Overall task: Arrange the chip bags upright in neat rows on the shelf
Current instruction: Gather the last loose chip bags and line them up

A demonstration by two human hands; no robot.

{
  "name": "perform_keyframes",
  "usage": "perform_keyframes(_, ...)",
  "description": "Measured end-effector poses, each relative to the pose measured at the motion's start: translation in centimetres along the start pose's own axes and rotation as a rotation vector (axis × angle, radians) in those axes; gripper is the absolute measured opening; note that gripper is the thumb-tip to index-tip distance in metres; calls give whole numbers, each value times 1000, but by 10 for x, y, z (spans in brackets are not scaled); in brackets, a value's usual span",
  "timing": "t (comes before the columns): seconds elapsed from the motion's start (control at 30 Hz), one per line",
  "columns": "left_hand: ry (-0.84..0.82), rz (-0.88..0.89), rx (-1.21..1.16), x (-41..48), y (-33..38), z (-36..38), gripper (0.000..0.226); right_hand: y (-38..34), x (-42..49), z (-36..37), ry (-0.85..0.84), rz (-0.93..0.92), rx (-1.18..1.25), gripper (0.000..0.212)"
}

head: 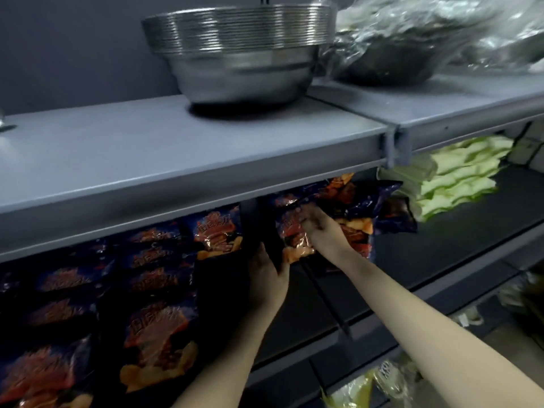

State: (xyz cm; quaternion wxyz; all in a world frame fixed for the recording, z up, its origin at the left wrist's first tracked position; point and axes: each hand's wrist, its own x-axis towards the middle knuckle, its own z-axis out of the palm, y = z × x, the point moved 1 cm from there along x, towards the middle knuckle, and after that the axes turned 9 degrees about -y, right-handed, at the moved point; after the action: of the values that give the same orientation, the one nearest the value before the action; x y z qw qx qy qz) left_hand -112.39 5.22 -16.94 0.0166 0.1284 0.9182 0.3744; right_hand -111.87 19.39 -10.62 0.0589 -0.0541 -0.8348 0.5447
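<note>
Dark blue chip bags with red and orange print fill the left of the dark middle shelf (441, 242). Several stand in rows (159, 334), one upright further back (217, 231). A loose heap of the same bags (365, 198) lies deeper in, right of centre. My right hand (321, 225) reaches into that heap and grips a chip bag (291, 231) near its top. My left hand (268, 278) holds the lower left edge of the same bag, fingers curled around it. The bag stands roughly upright between both hands.
A grey upper shelf (176, 160) overhangs the bags and carries a stack of steel bowls (238, 54) and plastic-wrapped goods (426, 33). Pale green packs (453, 178) are stacked to the right on the middle shelf. Yellow-green packets (362, 390) lie on the lowest shelf.
</note>
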Motion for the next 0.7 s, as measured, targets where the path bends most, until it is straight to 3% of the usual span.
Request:
perform_keyframes(0.1, -54, -171, -281, 36, 14, 4, 69, 15, -7, -16, -104, 34, -11, 40)
perform_keyframes(0.27, -150, -306, -487, 61, 21, 11, 83, 29, -15, -25, -178, 58, 14, 36)
perform_keyframes(0.4, -140, -301, -572, 56, 22, 7, 58, 32, -17, -25, -207, 41, 55, 36)
perform_keyframes(0.57, -84, -292, -650, 44, 18, 3, 42, 36, -21, -25, -179, 12, 68, 31)
perform_keyframes(0.7, 9, -250, -583, 34, 14, -10, 39, 32, -19, -24, -166, -12, 102, 31)
